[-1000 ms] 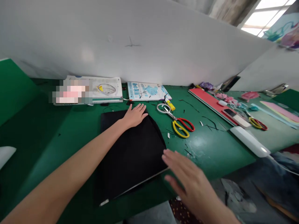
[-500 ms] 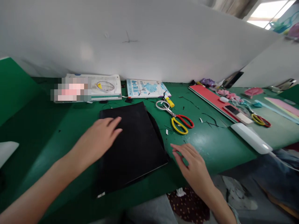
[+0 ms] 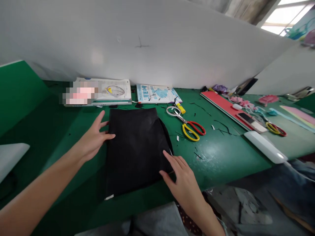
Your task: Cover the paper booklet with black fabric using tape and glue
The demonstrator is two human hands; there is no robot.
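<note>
A flat black sheet-like piece (image 3: 136, 150), perhaps folded paper or cloth, lies on the green table (image 3: 206, 183). Something dark and curved pokes out under its right edge, and a small white bit shows at its near left corner. My left hand (image 3: 94, 139) is at its left edge, fingers spread, thumb over the black surface. Across from it, my right hand (image 3: 180, 177) rests at the lower right corner with finger and thumb apart on the black piece. Neither hand is closed round anything. Scissors (image 3: 188, 126) with red and yellow handles lie to the right.
Tape roll (image 3: 173, 111) and yellow glue stick (image 3: 180, 107) lie by the scissors. Books (image 3: 158, 94) stand along the white partition (image 3: 157, 59). Farther right are a red board (image 3: 221, 106), a phone (image 3: 248, 121), a white lamp-like bar (image 3: 265, 147) and other scissors (image 3: 275, 128).
My left hand has moved off the middle of the black piece to its left edge. My right hand has come left onto its lower right corner. The piece has turned slightly.
</note>
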